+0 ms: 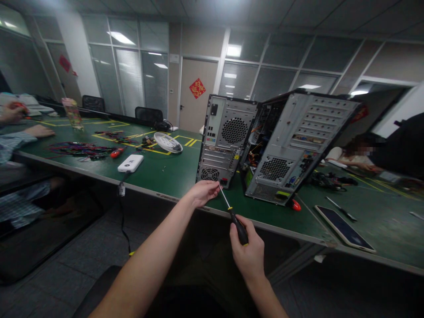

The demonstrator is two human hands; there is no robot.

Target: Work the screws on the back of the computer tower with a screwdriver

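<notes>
My right hand (249, 247) is wrapped around the black handle of a screwdriver (239, 226), whose thin metal shaft points up and to the left. At the shaft's tip, the fingers of my left hand (206, 192) are pinched together; whatever they hold there is too small to make out. Just behind that hand stands a grey computer case (220, 150), its rear panel with fan grille and ports facing me. To its right a second computer case (281, 150) stands turned at an angle, with wires showing inside through its open side.
On the green table (185, 165) lie a white power bank (130, 163) with a cable hanging down, bundled wires (81, 150), a white oval basket (168, 142), a phone (344, 227) and another screwdriver (341, 208). Other people sit at the left and right.
</notes>
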